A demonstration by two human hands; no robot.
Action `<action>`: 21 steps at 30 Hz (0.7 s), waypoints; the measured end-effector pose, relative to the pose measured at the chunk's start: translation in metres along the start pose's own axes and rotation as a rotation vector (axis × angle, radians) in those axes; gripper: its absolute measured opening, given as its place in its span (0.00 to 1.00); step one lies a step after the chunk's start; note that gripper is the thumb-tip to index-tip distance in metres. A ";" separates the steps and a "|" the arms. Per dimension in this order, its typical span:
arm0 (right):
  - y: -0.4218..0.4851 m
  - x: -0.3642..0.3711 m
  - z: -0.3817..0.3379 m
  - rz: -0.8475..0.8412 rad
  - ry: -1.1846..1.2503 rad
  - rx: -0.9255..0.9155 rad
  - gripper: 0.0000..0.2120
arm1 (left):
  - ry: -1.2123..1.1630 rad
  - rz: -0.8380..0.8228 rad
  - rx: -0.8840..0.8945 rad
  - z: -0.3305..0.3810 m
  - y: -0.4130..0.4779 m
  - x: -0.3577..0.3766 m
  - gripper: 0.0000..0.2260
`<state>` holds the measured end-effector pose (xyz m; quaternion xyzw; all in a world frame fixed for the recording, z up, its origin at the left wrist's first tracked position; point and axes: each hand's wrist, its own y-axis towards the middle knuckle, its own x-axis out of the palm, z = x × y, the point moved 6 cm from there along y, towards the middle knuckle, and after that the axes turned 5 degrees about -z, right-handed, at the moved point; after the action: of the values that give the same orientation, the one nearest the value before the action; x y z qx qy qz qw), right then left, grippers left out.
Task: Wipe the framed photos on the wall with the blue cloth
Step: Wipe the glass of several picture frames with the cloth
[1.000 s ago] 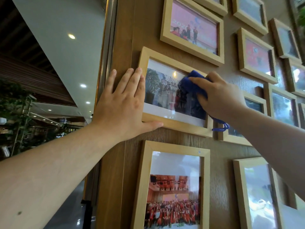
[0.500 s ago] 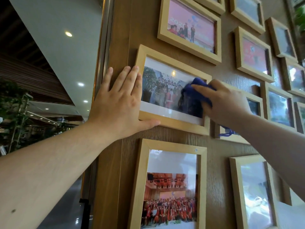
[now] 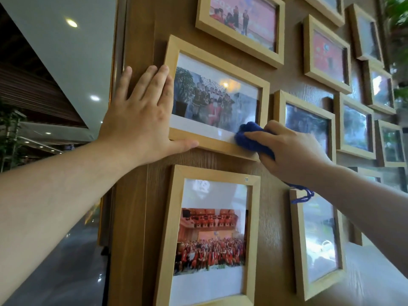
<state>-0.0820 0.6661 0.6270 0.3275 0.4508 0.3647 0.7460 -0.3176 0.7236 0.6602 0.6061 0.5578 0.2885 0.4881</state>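
A light wooden framed photo (image 3: 215, 62) of a group of people hangs on the brown wood wall (image 3: 271, 217). My left hand (image 3: 141, 115) lies flat against the frame's left side, fingers spread, thumb under its bottom edge. My right hand (image 3: 291, 149) holds a bunched blue cloth (image 3: 251, 140) pressed on the frame's lower right corner, over the glass and the bottom rail. A blue loop of the cloth (image 3: 302, 196) dangles below my wrist.
Several more wooden frames hang around: a tall one (image 3: 170, 239) directly below, one above (image 3: 238, 44), others to the right (image 3: 309, 107). The wall's left edge (image 3: 119, 51) meets an open hall with ceiling lights. Green leaves (image 3: 399, 12) show at top right.
My right hand has slid the blue cloth down from the photo's right middle to its lower right corner. The left hand has stayed on the frame.
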 end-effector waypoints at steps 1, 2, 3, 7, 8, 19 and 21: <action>-0.005 -0.002 -0.001 0.013 0.027 -0.002 0.22 | -0.008 -0.001 0.008 0.001 -0.001 -0.001 0.54; -0.009 -0.005 -0.002 0.039 0.056 -0.004 0.22 | -0.018 0.001 0.018 0.001 -0.002 -0.003 0.53; -0.015 -0.006 -0.005 0.065 0.091 -0.007 0.22 | -0.029 0.002 0.032 0.004 -0.006 -0.004 0.51; -0.040 -0.006 -0.023 0.168 0.188 0.009 0.22 | -0.046 0.015 0.153 0.022 -0.043 -0.001 0.43; -0.047 -0.004 -0.031 0.179 0.212 0.007 0.22 | -0.044 0.001 0.186 0.027 -0.057 0.002 0.41; -0.065 0.016 -0.120 0.197 0.361 -0.080 0.20 | 0.007 -0.155 0.273 0.043 -0.127 0.022 0.35; -0.061 0.016 -0.127 0.195 0.331 -0.090 0.20 | 0.006 -0.148 0.270 0.043 -0.126 0.021 0.35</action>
<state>-0.1772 0.6682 0.5218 0.2716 0.5169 0.5038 0.6367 -0.3245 0.7201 0.5252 0.6228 0.6360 0.1760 0.4203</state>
